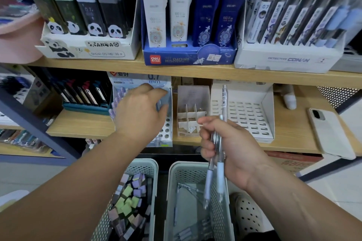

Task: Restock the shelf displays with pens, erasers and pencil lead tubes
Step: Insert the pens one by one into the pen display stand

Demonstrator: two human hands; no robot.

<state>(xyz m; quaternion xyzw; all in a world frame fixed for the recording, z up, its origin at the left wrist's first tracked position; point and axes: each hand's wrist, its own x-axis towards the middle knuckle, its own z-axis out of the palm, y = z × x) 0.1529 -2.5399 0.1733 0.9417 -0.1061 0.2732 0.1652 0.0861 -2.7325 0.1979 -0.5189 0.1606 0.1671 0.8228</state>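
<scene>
My right hand [227, 146] grips a small bunch of clear pens with pale lilac grips [220, 164], tips pointing down over the right basket. My left hand [141, 111] reaches into the blue 0.7 mm pen display box [166, 133] on the lower shelf, its fingers curled over the box's inside; whatever it holds is hidden. Below me, the left green basket [150, 164] holds several pastel erasers [129, 201]. The right basket [176, 174] holds more loose pens [188, 188].
A small divided cardboard box [193, 111] and a white slotted display tray [248, 115] stand to the right on the lower shelf. A phone [331, 133] lies at the shelf's right end. Lead tube displays [188, 17] fill the upper shelf. My shoe [248, 213] is beside the baskets.
</scene>
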